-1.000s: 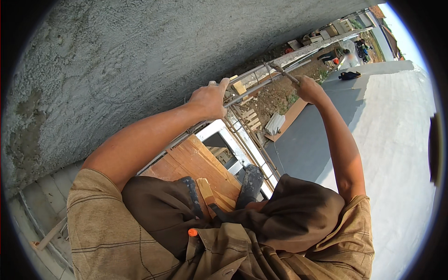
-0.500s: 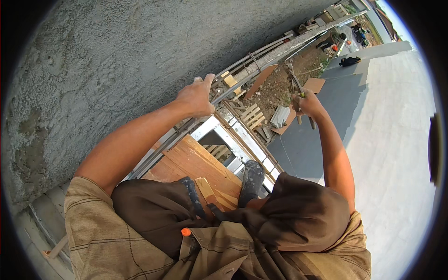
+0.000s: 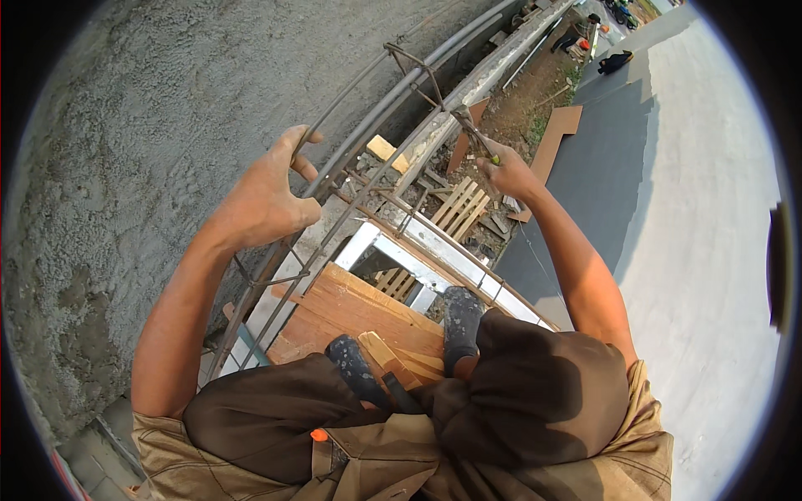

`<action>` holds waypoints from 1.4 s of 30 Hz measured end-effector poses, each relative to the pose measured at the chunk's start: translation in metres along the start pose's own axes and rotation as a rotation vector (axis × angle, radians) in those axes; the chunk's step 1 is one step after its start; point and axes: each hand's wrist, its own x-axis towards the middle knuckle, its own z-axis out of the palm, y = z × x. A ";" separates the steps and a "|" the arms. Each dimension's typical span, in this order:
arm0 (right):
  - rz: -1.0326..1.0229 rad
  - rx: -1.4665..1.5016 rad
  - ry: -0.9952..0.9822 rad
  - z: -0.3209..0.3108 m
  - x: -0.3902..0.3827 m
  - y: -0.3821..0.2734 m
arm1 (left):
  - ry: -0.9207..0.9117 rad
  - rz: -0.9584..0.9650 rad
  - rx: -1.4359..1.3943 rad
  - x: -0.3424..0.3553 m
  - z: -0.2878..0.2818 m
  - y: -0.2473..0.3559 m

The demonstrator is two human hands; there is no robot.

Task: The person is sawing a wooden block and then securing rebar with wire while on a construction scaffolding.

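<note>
My left hand [image 3: 269, 194] reaches up beside the rough grey wall, its fingers hooked around a thin steel rod [image 3: 344, 96] and its thumb apart. Next to it run thicker grey steel bars [image 3: 380, 104] of a reinforcement cage, bent slightly upward. A square wire stirrup [image 3: 434, 82] sits on the bars farther along. On the right, my right hand [image 3: 506, 174] grips steel pincers [image 3: 474, 132], their head pointing up toward the concrete ledge. Part of the pincers' handles is hidden in my fist.
Boots [image 3: 462, 321] rest by a wooden board [image 3: 355, 313] and a white frame [image 3: 409, 263]. Below lie a pallet [image 3: 461, 207] and rubble. A rough plastered wall [image 3: 167, 125] stands left, a smooth pale wall [image 3: 702, 250] right. Another person [image 3: 575, 33] bends far off.
My left hand has moved left and down, and the bars now stand higher and curve away from the ledge. My right hand has shifted left with the pincers.
</note>
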 end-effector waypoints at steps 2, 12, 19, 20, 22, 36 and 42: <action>-0.230 0.027 0.215 0.022 0.009 0.000 | 0.005 0.029 0.011 -0.009 -0.014 0.006; -0.558 0.253 0.530 0.078 0.062 -0.050 | 0.002 0.016 -0.253 -0.022 -0.036 0.011; -0.675 0.457 0.712 0.101 0.087 -0.073 | -0.051 -0.001 -0.318 -0.028 -0.038 0.013; -0.703 0.480 0.731 0.103 0.090 -0.074 | -0.050 -0.002 -0.320 -0.028 -0.039 0.014; -0.732 0.487 0.749 0.101 0.092 -0.074 | -0.040 -0.004 -0.331 -0.029 -0.038 0.016; -0.814 0.748 0.597 0.113 0.118 -0.103 | -0.119 -0.051 -0.366 -0.034 -0.035 0.021; -0.668 0.623 0.495 0.134 0.134 -0.109 | -0.152 -0.014 -0.415 -0.040 -0.041 0.020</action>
